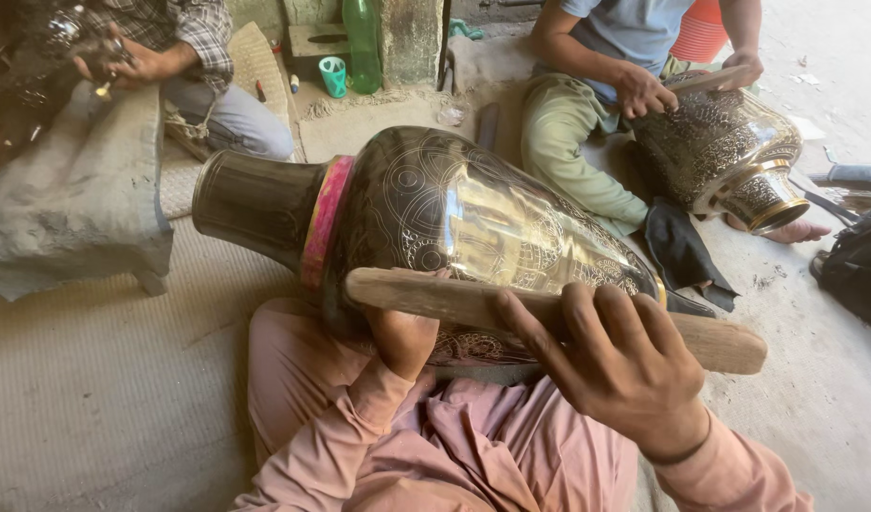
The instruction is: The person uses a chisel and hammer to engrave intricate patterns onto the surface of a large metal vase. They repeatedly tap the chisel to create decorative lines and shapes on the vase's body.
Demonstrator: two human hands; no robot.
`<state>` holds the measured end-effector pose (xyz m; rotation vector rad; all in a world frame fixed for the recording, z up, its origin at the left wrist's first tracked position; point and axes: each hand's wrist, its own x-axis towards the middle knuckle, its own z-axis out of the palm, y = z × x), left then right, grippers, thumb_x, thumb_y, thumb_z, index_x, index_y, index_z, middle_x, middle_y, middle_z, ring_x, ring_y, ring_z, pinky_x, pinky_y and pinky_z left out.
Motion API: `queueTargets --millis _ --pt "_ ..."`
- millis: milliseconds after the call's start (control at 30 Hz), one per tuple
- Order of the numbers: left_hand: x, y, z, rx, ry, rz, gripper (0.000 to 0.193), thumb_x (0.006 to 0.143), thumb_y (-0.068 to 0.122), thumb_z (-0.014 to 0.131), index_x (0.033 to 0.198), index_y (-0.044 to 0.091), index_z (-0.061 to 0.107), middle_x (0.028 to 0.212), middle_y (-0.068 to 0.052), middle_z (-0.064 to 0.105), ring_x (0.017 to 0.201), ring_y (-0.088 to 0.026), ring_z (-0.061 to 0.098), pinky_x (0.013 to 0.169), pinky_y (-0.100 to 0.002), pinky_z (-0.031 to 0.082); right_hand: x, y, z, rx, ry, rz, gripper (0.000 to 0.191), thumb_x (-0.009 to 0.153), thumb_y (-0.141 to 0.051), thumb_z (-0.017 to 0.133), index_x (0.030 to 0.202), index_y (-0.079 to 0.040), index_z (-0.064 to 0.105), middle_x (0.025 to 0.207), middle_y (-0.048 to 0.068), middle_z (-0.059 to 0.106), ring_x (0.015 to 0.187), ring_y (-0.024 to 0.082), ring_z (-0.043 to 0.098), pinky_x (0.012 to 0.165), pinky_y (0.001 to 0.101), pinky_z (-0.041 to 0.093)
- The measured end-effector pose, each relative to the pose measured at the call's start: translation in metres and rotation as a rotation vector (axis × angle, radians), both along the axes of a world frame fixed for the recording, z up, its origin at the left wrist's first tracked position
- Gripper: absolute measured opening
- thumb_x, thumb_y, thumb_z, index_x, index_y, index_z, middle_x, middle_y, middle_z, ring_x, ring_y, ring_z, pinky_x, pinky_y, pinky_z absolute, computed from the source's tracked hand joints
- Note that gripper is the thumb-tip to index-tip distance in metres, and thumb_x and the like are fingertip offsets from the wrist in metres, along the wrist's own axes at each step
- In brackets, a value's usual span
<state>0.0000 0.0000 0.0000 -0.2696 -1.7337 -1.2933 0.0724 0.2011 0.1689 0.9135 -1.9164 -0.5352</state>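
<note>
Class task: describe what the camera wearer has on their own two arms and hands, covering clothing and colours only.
Both arms wear loose, creased, salmon-pink long sleeves reaching the wrists. The left hand and right hand are bare: no gloves and no rings visible. A dark band sits at the right wrist beside the cuff.

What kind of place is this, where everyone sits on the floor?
Probably a metal-engraving workshop. A big dark engraved metal vase lies across the person's lap, the right hand grips a flat wooden stick, and a co-worker holds a second engraved vase.

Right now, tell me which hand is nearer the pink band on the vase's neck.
Left. The left hand presses the vase body just beside the pink band; the right hand grips the wooden stick farther toward the base.
</note>
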Motion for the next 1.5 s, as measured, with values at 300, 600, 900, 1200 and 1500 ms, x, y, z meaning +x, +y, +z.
queueTargets --millis 300,600,900,1200,1500 --pt "0.088 -0.137 -0.016 -0.178 -0.138 -0.154 0.012 0.092 0.005 0.070 0.104 0.004 0.070 0.096 -0.016 0.074 0.087 -0.031 0.074 0.074 -0.035 0.058 0.095 -0.112 -0.054 -0.158 -0.224 -0.121 0.052 0.102 -0.021 0.065 0.153 -0.022 0.053 0.096 0.005 0.065 0.071 0.016 0.050 0.063 0.0307 0.042" --pt "0.043 -0.120 0.036 -0.451 -0.307 -0.478 0.022 0.089 0.014 0.077 0.105 0.004 0.066 0.089 -0.009 0.076 0.075 -0.019 0.076 0.064 -0.034 0.057 0.064 -0.063 -0.066 -0.624 -0.340 -0.245 0.043 0.097 0.000 0.071 0.135 -0.020 0.074 0.092 0.002 0.069 0.064 0.011 0.054 0.051 0.0258 0.039" --pt "0.018 -0.116 0.027 -0.706 -0.372 -0.661 0.023 0.087 0.013 0.079 0.108 0.008 0.071 0.086 -0.008 0.077 0.070 -0.019 0.076 0.063 -0.033 0.056 0.071 -0.051 -0.127 -0.871 -0.463 -0.286 0.052 0.089 0.003 0.073 0.136 -0.019 0.074 0.092 0.002 0.068 0.070 0.015 0.063 0.063 0.0341 0.051" --pt "0.048 -0.134 0.010 -0.434 -0.311 -0.477 0.043 0.089 0.012 0.079 0.126 0.010 0.058 0.098 -0.010 0.076 0.086 -0.023 0.079 0.064 -0.033 0.061 0.068 -0.059 -0.139 -0.839 -0.512 -0.282 0.054 0.083 0.001 0.074 0.133 -0.019 0.074 0.094 0.006 0.068 0.070 0.020 0.064 0.064 0.0378 0.052" --pt "0.054 -0.130 0.018 -0.351 -0.415 -0.452 0.043 0.088 0.014 0.080 0.126 0.012 0.061 0.088 -0.009 0.075 0.077 -0.024 0.078 0.062 -0.037 0.058 0.067 -0.073 -0.086 -0.642 -0.290 -0.154 0.043 0.103 0.000 0.073 0.143 -0.017 0.071 0.098 0.003 0.071 0.073 0.010 0.061 0.061 0.0240 0.047"
